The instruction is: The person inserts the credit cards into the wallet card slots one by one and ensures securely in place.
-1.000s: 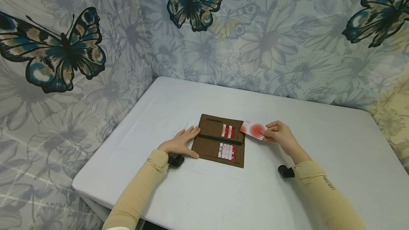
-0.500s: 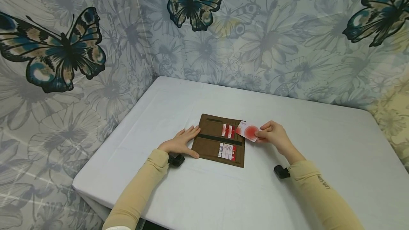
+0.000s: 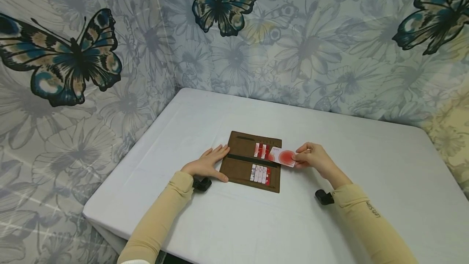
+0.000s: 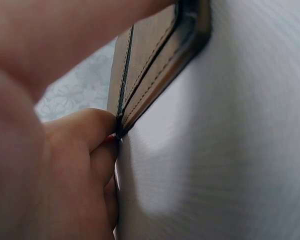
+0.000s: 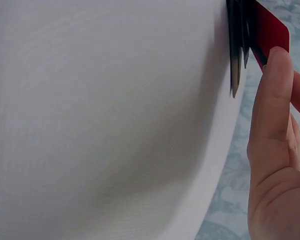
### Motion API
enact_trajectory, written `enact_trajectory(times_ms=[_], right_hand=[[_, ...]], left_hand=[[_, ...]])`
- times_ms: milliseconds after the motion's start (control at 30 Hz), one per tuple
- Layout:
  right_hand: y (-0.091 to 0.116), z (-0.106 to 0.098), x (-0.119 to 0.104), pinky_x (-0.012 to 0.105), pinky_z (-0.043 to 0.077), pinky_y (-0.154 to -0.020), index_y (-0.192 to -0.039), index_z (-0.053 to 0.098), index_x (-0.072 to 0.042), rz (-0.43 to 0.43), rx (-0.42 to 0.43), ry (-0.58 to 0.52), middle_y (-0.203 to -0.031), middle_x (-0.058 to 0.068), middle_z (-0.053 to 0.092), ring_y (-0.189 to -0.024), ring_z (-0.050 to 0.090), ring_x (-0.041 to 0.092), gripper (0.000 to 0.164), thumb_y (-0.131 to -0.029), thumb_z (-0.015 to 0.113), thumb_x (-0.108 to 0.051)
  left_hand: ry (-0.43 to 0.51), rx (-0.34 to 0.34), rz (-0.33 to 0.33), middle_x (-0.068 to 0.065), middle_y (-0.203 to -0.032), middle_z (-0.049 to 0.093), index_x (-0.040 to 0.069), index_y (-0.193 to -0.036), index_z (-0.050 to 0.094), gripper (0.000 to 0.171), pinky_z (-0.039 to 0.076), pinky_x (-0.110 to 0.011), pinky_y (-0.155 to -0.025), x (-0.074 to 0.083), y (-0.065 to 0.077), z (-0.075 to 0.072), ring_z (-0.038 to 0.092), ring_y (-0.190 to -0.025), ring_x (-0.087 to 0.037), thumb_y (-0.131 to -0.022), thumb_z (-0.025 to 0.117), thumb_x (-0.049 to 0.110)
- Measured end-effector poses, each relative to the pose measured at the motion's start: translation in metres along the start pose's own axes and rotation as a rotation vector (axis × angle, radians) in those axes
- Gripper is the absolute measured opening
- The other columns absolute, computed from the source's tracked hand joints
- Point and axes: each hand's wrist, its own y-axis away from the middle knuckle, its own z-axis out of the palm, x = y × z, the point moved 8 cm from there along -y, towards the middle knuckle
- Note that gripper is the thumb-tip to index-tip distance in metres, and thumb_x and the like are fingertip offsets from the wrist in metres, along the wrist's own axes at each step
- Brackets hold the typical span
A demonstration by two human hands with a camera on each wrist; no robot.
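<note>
A brown wallet [image 3: 239,170] lies unfolded on the table, a dark band across its middle. Several red and white cards [image 3: 259,173] poke from its slots in both halves. My left hand [image 3: 209,164] is spread flat against the wallet's left edge; in the left wrist view, the fingers [image 4: 85,127] touch its stitched edge. Between thumb and fingers, my right hand [image 3: 316,159] pinches a white card with a red circle [image 3: 286,157]. The card overlaps the wallet's right edge beside the upper slots. Its red back [image 5: 272,32] shows in the right wrist view.
A white cloth covers the table [image 3: 205,113]. Behind it hangs a curtain [image 3: 311,52] printed with butterflies and flowers. A black wrist camera [image 3: 202,184] sits at the left cuff, another black camera [image 3: 324,197] at the right cuff.
My right hand has carried the card leftward and slightly toward me, from the wallet's upper right edge to over its right side. The left hand and wallet have stayed in place.
</note>
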Motion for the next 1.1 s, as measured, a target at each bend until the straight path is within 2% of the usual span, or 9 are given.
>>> enact_trajectory(times_ms=[367,767,967,1100], right_hand=[[-0.010,-0.001,0.008,0.029,0.055,-0.062,-0.103,0.048,0.015,0.018,0.007,0.046,-0.076,0.009,0.065,-0.062,0.063,0.014,0.029,-0.084,0.064,0.002],[-0.025,0.009,0.004,0.028,0.055,-0.061,-0.107,0.048,0.016,0.051,-0.016,0.178,-0.084,0.013,0.062,-0.061,0.062,0.013,0.032,-0.085,0.064,-0.001],[-0.035,0.022,0.001,0.027,0.054,-0.059,-0.107,0.047,0.013,0.084,-0.009,0.322,-0.084,0.015,0.061,-0.061,0.061,0.012,0.030,-0.087,0.063,-0.004],[-0.040,0.028,-0.004,0.027,0.053,-0.058,-0.105,0.049,0.011,0.068,-0.001,0.411,-0.083,0.015,0.062,-0.061,0.061,0.013,0.029,-0.086,0.063,-0.005]], left_hand=[[-0.011,0.004,0.000,-0.004,-0.154,-0.002,0.010,-0.150,0.004,0.109,-0.008,-0.039,-0.109,-0.002,0.000,0.000,-0.008,-0.138,-0.015,-0.074,0.071,0.052],[-0.008,0.001,-0.002,-0.004,-0.154,-0.002,0.010,-0.150,0.005,0.109,-0.008,-0.040,-0.109,0.000,0.000,0.000,-0.008,-0.139,-0.016,-0.074,0.072,0.051],[-0.008,0.005,0.003,-0.005,-0.154,-0.002,0.009,-0.150,0.005,0.108,-0.008,-0.040,-0.109,0.002,0.001,-0.001,-0.007,-0.139,-0.017,-0.075,0.072,0.050],[-0.012,0.004,0.003,-0.004,-0.154,-0.002,0.010,-0.150,0.005,0.108,-0.008,-0.040,-0.109,0.002,0.000,0.000,-0.007,-0.139,-0.017,-0.075,0.072,0.050]])
